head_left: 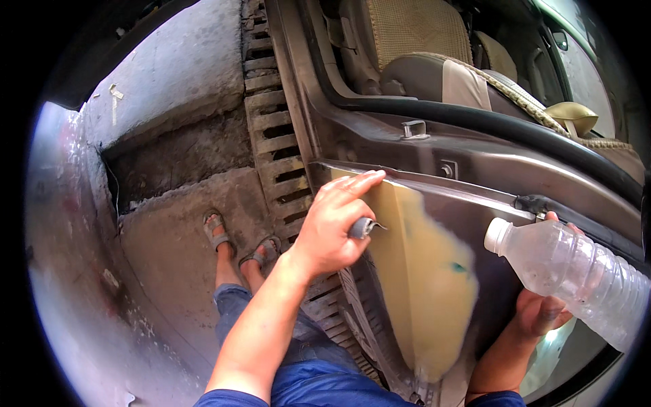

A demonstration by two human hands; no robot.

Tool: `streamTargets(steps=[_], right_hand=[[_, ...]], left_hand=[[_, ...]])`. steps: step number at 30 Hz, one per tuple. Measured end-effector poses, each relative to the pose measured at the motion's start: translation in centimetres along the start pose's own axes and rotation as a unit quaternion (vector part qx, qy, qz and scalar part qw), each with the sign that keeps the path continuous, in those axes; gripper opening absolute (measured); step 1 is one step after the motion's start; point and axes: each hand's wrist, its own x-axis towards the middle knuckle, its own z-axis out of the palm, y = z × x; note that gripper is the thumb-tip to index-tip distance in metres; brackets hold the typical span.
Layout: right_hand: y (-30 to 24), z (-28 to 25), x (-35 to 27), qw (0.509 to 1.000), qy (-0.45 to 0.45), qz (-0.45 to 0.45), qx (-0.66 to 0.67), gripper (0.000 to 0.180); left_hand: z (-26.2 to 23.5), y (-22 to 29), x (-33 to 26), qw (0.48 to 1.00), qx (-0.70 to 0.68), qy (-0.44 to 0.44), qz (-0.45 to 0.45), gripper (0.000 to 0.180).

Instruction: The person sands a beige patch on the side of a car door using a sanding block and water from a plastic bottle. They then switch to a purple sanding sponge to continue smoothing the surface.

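My left hand (pixel 333 220) reaches over the yellowish filler patch (pixel 424 264) on a brown car body panel. Its fingers stretch along the panel's upper edge, and between thumb and palm it grips a rolled dark grey sheet (pixel 363 228) that looks like sandpaper. A small teal spot (pixel 458 267) shows on the patch. At the right, my right hand (pixel 539 312) is wrapped around a clear ribbed plastic bottle (pixel 576 271). The bottle is tilted, its white cap (pixel 498 236) pointing up and left toward the panel. Some of the right fingers are hidden behind the bottle.
The car's open doorway shows a covered seat (pixel 424 30) and a metal door striker (pixel 414 129). A slotted drain grate (pixel 277 142) runs along the concrete floor, beside a sunken pit (pixel 183 156). My sandaled feet (pixel 237 241) stand near the grate. A curved, scuffed panel (pixel 74 258) is at left.
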Motion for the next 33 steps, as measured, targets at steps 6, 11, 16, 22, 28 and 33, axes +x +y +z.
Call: streamTargets(steps=[6,11,16,22,28,33], right_hand=[[0.4,-0.2,-0.2,1.000,0.013,-0.014,-0.011,0.083],[0.3,-0.2,-0.2,1.000,0.003,-0.021,-0.018,0.083],[-0.1,0.4,-0.1,0.999,0.021,-0.015,-0.027,0.082],[-0.3,0.4,-0.1,1.000,0.011,-0.013,-0.025,0.080],[-0.1,0.4,0.1,0.999,0.013,-0.025,-0.030,0.078],[-0.1,0.8,-0.3,0.999,0.041,-0.020,-0.029,0.080]], left_hand=[[0.7,-0.9,-0.9,0.989,-0.026,0.135,-0.052,0.038],[2.4,0.8,0.3,0.986,0.042,0.162,-0.006,0.048],[2.9,-1.6,0.1,0.982,0.110,0.156,0.001,0.050],[3.8,0.7,0.9,0.981,0.025,0.189,0.014,0.050],[3.8,-0.3,0.7,0.978,0.054,0.200,0.000,0.050],[4.1,-0.8,-0.1,0.975,0.096,0.199,0.001,0.050]])
